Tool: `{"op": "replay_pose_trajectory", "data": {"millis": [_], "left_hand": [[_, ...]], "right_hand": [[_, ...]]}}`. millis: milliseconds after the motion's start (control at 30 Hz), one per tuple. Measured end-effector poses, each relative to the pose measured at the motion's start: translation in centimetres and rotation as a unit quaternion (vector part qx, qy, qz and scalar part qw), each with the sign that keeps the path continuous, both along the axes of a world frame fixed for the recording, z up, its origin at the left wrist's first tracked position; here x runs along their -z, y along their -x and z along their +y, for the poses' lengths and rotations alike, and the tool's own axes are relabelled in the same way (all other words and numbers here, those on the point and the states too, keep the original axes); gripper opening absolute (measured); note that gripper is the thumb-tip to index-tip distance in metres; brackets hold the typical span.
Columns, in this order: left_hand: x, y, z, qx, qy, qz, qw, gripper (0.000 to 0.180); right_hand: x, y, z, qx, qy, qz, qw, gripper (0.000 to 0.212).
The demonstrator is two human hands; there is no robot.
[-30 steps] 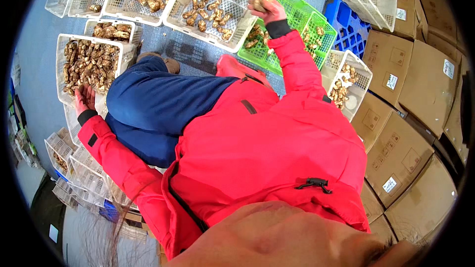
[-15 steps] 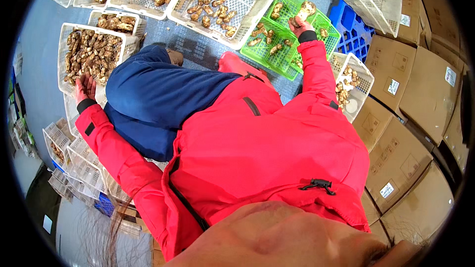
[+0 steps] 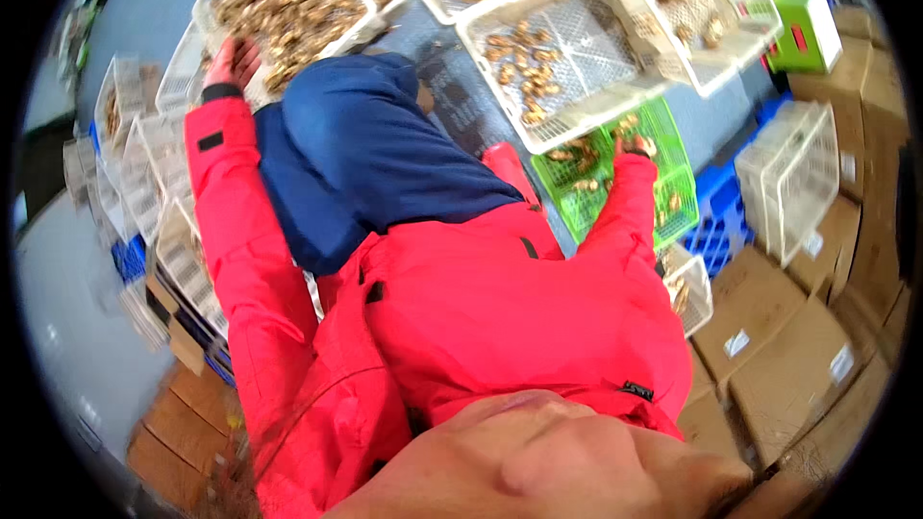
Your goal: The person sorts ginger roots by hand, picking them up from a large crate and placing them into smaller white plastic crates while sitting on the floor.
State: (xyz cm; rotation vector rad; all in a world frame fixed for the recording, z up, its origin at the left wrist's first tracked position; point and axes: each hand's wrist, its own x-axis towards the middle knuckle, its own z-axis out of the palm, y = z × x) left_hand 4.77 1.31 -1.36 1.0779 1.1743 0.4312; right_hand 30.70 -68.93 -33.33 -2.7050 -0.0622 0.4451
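Observation:
My left hand (image 3: 234,62) is open, palm up with its fingers spread, at the near left rim of a white crate (image 3: 205,12) heaped with brown mushrooms (image 3: 288,2). No mushroom shows in it. My right hand (image 3: 630,146) reaches over a green basket (image 3: 678,168), its fingers closed round a pale mushroom (image 3: 647,145) that is partly hidden and blurred. Several smaller mushrooms (image 3: 586,185) lie spread in the green basket around that hand.
Beyond the green basket stands a wide white crate (image 3: 606,62) with mushrooms at its left. Another white crate (image 3: 755,43) overlaps its right end. Cardboard boxes (image 3: 788,375) and an upright white crate (image 3: 788,178) line the right side. A blue pallet (image 3: 721,211) lies beside the green basket.
The view has turned, shifting the surroundings. My right hand, with the mushroom, has come from the far part of the green basket nearer to me. My left hand remains by the heaped crate.

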Motion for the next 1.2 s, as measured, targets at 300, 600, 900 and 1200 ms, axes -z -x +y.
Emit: {"op": "replay_pose_trajectory", "data": {"millis": [300,600,900,1200], "left_hand": [[-1.1,-0.2,-1.2,-0.173,0.051,-0.289,0.940,0.025],[2.4,3.4,0.6,-0.204,0.075,-0.458,0.862,0.031],[-1.6,3.9,-1.3,-0.274,-0.037,-0.368,0.888,0.031],[-2.4,5.8,-0.9,-0.290,-0.013,-0.378,0.879,0.032]], "right_hand": [[-9.2,-6.8,12.4,0.326,-0.595,0.293,0.674,0.040],[-26.1,0.0,56.2,-0.352,-0.392,0.442,0.726,0.032],[-17.7,14.3,73.3,-0.784,-0.011,0.109,0.611,0.034],[-15.1,18.1,72.4,-0.836,0.121,-0.014,0.535,0.032]]}}
